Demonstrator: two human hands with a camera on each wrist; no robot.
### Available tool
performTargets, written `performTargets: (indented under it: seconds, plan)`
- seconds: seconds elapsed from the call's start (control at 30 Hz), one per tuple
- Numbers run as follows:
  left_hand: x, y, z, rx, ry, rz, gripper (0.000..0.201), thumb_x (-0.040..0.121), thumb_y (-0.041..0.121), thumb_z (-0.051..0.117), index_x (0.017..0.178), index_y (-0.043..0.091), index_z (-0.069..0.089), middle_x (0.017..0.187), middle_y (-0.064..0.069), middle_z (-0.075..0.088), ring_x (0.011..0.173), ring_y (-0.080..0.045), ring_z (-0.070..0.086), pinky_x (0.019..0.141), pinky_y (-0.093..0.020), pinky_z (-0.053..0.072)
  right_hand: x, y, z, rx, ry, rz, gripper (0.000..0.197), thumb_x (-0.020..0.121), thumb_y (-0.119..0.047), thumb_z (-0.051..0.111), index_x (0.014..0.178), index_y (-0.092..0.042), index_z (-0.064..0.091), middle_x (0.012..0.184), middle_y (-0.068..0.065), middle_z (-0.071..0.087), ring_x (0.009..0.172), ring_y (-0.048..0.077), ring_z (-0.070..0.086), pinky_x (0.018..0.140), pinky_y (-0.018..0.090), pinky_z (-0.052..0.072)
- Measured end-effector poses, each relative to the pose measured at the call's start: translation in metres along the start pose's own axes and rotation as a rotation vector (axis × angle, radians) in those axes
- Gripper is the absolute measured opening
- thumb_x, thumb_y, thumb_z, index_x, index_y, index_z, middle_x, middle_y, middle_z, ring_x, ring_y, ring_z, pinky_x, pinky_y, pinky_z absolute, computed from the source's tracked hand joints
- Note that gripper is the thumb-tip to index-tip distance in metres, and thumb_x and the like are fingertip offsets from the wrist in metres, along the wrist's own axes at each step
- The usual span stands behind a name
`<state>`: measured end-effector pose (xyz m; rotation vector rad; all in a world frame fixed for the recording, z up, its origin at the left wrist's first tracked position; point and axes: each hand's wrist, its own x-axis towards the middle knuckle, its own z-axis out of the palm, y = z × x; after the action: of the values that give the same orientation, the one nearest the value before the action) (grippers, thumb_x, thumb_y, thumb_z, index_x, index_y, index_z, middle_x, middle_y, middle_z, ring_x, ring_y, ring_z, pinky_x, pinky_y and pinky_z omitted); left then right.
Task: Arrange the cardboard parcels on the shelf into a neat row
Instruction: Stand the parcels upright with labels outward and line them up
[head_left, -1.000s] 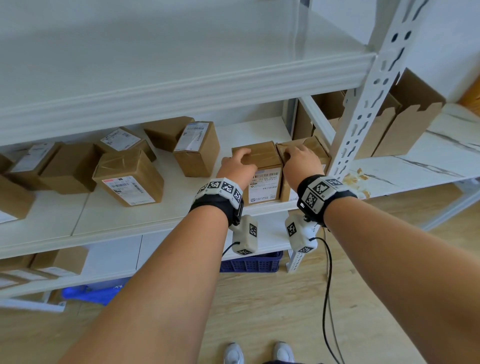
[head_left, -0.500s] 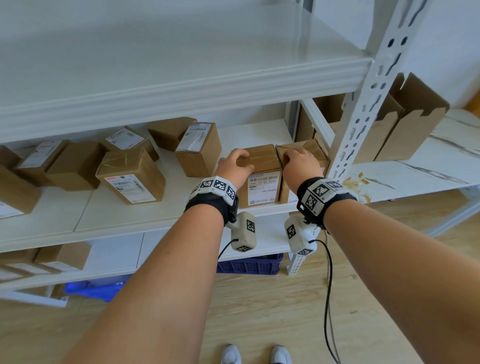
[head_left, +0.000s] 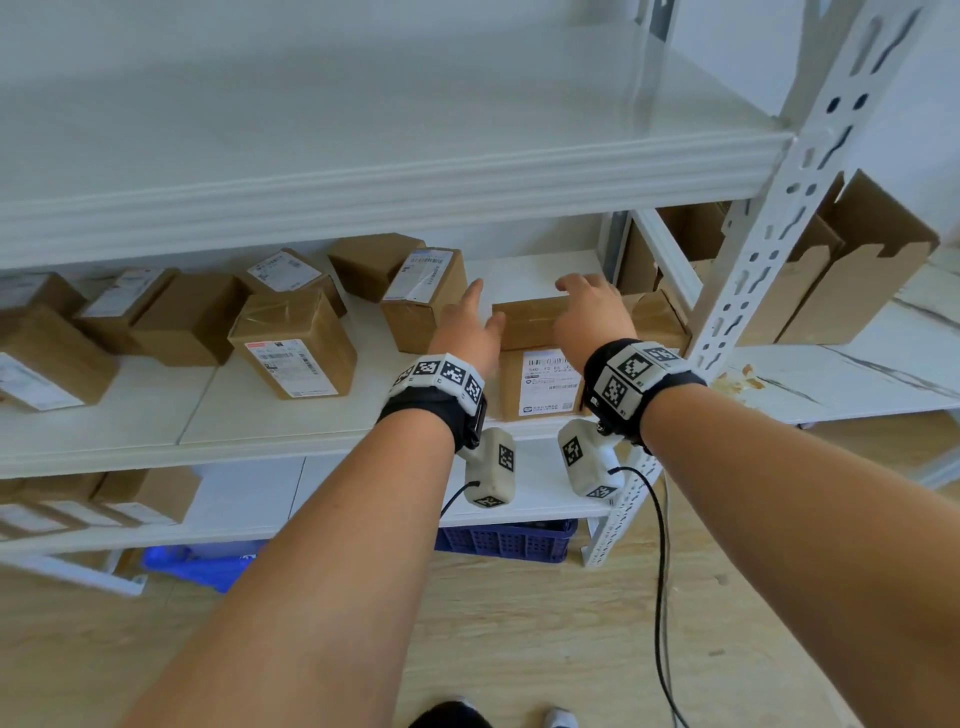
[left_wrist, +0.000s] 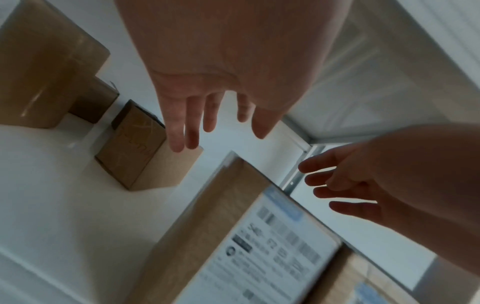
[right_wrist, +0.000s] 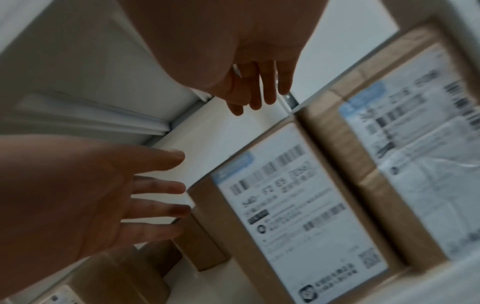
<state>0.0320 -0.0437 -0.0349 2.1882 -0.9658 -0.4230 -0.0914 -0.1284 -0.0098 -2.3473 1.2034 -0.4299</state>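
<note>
Two labelled cardboard parcels stand side by side at the right end of the middle shelf (head_left: 249, 421): one (head_left: 540, 322) between my hands, the other (head_left: 657, 317) against the white post. My left hand (head_left: 470, 322) hovers open just left of the first parcel, fingers straight toward the back of the shelf. Above that parcel's top is my right hand (head_left: 592, 312), open with spread fingers. The left wrist view shows my left hand (left_wrist: 207, 115) holding nothing above the labelled parcel (left_wrist: 233, 236). In the right wrist view my right hand (right_wrist: 257, 88) is empty too, beside both parcels (right_wrist: 291, 205) (right_wrist: 415, 133).
More parcels lie askew further left: one with a label on top (head_left: 421, 296), a taped one (head_left: 293, 343), and several behind and beyond. The white slotted upright (head_left: 753, 244) bounds the shelf on the right, with open cartons (head_left: 862, 270) past it. A shelf board hangs close overhead.
Both hands have let go of the two right-hand parcels and opened. The left hand has slid off to the left; the right hand has lifted above the parcel top.
</note>
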Motion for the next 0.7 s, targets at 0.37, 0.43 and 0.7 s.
performTargets:
  seconds: [0.37,0.43,0.7]
  plan:
    - [0.033,-0.081,-0.078,-0.052,0.026,-0.197,0.047,0.104,0.021,0.031,0.151,0.019,0.026,0.145,-0.010,0.044,0.119,-0.029,0.054,0.082,-0.030,0.040,0.027,-0.097,0.062,0.143,-0.062,-0.024,0.057,0.089,0.005,0.036,0.142,-0.014,0.039,0.145,0.009,0.038,0.123,0.029,0.048,0.091,0.033,0.045]
    - [0.044,-0.091,-0.085,-0.073,-0.014,-0.216,0.050,0.105,0.023,0.031,0.153,0.019,0.021,0.151,-0.009,0.037,0.128,-0.029,0.048,0.092,-0.032,0.040,0.033,-0.111,0.078,0.141,-0.091,0.008,0.057,0.089,0.004,0.036,0.144,-0.013,0.036,0.144,0.010,0.040,0.125,0.030,0.048,0.097,0.035,0.044]
    - [0.085,-0.108,-0.088,-0.113,-0.196,-0.229,0.053,0.105,0.023,0.029,0.155,0.015,0.012,0.157,-0.009,0.026,0.137,-0.031,0.038,0.107,-0.037,0.033,0.056,-0.131,0.127,0.051,-0.272,0.205,0.055,0.096,-0.002,0.036,0.148,-0.011,0.023,0.142,0.017,0.044,0.128,0.033,0.047,0.100,0.038,0.041]
